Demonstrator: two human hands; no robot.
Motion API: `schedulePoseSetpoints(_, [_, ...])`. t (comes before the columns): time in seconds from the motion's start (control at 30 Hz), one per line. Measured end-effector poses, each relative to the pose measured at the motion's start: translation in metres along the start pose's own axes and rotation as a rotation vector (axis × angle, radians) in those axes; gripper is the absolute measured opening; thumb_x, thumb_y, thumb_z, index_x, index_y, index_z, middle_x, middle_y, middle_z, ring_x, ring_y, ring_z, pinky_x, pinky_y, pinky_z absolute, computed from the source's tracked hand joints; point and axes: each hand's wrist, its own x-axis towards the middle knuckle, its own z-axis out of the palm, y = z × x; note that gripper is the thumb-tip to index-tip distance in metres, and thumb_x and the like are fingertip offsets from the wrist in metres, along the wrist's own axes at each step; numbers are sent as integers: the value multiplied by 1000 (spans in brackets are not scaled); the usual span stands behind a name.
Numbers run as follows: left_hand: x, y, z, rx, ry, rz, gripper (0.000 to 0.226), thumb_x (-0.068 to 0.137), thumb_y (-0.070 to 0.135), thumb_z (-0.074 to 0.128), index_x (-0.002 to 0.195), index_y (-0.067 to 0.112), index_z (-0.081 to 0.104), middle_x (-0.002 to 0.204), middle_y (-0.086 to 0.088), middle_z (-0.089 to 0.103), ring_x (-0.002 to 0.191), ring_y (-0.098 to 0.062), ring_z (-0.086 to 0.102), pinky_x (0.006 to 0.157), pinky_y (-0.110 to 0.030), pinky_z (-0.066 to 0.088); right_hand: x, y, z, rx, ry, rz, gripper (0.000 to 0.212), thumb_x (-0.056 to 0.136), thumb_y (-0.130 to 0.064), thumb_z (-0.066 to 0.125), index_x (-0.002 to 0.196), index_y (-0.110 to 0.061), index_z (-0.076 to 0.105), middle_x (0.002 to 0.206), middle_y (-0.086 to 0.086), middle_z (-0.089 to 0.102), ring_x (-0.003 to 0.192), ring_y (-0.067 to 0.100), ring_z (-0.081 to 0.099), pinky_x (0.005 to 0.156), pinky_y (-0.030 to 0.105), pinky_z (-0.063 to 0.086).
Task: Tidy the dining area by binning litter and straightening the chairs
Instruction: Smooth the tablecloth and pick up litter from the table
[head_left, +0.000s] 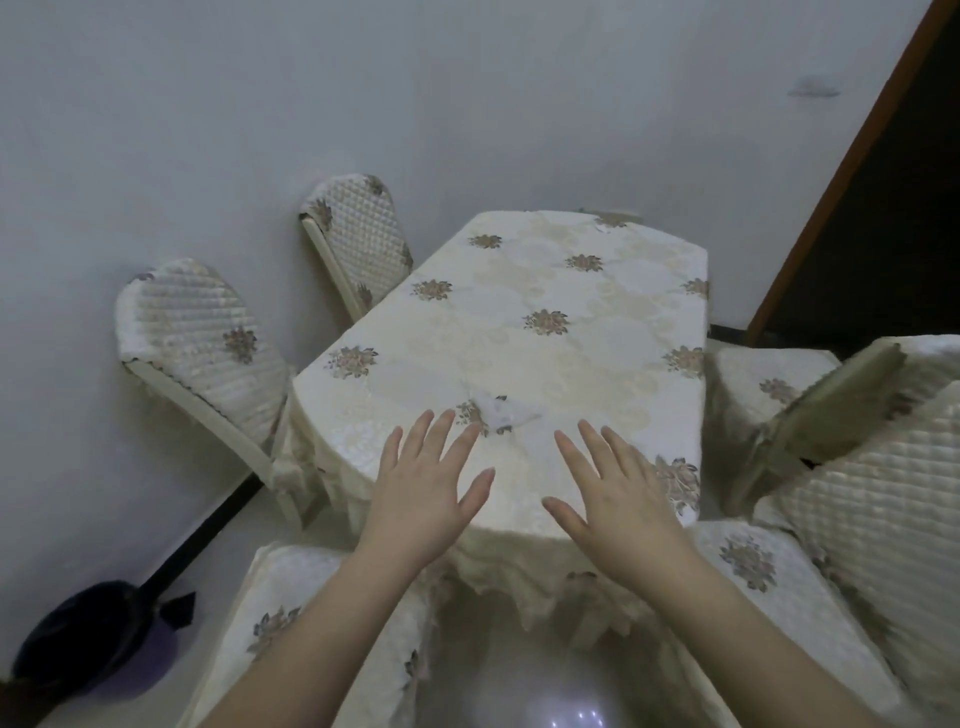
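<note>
A dining table (545, 291) under a cream cloth with flower prints fills the middle. A crumpled white tissue (501, 413) lies on the cloth near the table's near end. My left hand (423, 491) hovers flat just left of and below it, fingers spread, holding nothing. My right hand (608, 491) is spread the same way to the tissue's right, also empty. Two covered chairs (202, 343) (358, 239) stand along the left side of the table. Another two (831, 415) (883, 545) stand at angles on the right. One chair seat (291, 613) sits at the near left.
A dark bin with a purple liner (98, 644) stands on the floor at the lower left by the wall. A dark doorway (883, 218) is at the far right. The white wall runs close behind the left chairs.
</note>
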Motion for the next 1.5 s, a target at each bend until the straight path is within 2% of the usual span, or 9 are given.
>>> schedulePoseSetpoints(0.17, [56, -21, 33, -14, -95, 2, 64, 91, 59, 22, 142, 26, 44, 150, -6, 40, 141, -28, 30, 114, -49, 21, 56, 12, 5, -14, 41, 21, 81, 82, -67, 1, 152, -28, 7, 160, 3, 7, 147, 25, 6, 117, 41, 7])
schedulePoseSetpoints(0.47, [135, -29, 113, -15, -218, -28, 68, 88, 58, 19, 139, 22, 46, 149, -9, 41, 140, -30, 30, 113, -49, 22, 129, 56, 44, 73, -49, 31, 77, 83, -62, 1, 152, -28, 6, 160, 3, 4, 147, 25, 3, 117, 40, 8])
schedulePoseSetpoints(0.63, [164, -29, 160, 29, -349, -197, 80, 79, 61, 8, 141, 23, 41, 150, -6, 38, 141, -27, 27, 112, -50, 21, 170, 90, 75, 102, -106, -34, 64, 97, -52, 25, 152, -25, 7, 160, 5, 4, 147, 26, 4, 117, 41, 10])
schedulePoseSetpoints(0.7, [170, -32, 173, 50, -399, -250, 79, 81, 62, 10, 145, 24, 36, 153, -5, 34, 142, -25, 24, 113, -48, 19, 181, 103, 84, 120, -122, -48, 65, 95, -52, 25, 152, -24, 12, 160, 7, 10, 146, 28, 10, 116, 43, 14])
schedulePoseSetpoints(0.83, [184, -34, 195, 29, -437, -285, 86, 76, 67, 10, 147, 23, 30, 153, -5, 33, 142, -24, 26, 112, -45, 23, 204, 125, 101, 152, -198, -65, 66, 95, -55, 20, 152, -26, 4, 160, 4, 3, 147, 26, 2, 117, 40, 8])
schedulePoseSetpoints(1.03, [212, -34, 232, -86, -473, -410, 95, 81, 71, 46, 152, 19, 11, 159, -6, 18, 146, -24, 15, 115, -45, 21, 233, 138, 113, 167, -236, -122, 65, 97, -52, 27, 152, -26, 5, 160, 4, 3, 147, 25, 1, 117, 40, 7])
schedulePoseSetpoints(1.13, [223, -35, 245, -91, -493, -432, 110, 73, 77, 51, 152, 16, 4, 161, -6, 7, 148, -23, 5, 116, -45, 15, 246, 139, 117, 167, -211, -117, 69, 91, -58, 16, 152, -25, 10, 160, 6, 10, 146, 27, 7, 116, 41, 11])
schedulePoseSetpoints(1.3, [231, -35, 265, -105, -557, -431, 125, 62, 84, 55, 152, 15, 1, 161, -9, 1, 148, -26, -2, 118, -46, 11, 257, 135, 120, 192, -225, -88, 66, 98, -53, 29, 152, -27, 2, 160, 4, 0, 147, 23, -1, 117, 38, 4])
schedulePoseSetpoints(1.5, [225, -36, 292, -178, -493, -412, 103, 76, 73, 53, 152, 16, 14, 160, -7, 14, 147, -22, 9, 118, -41, 13, 266, 142, 122, 184, -238, -24, 66, 97, -53, 29, 152, -26, 5, 160, 4, 3, 146, 23, 1, 116, 38, 5])
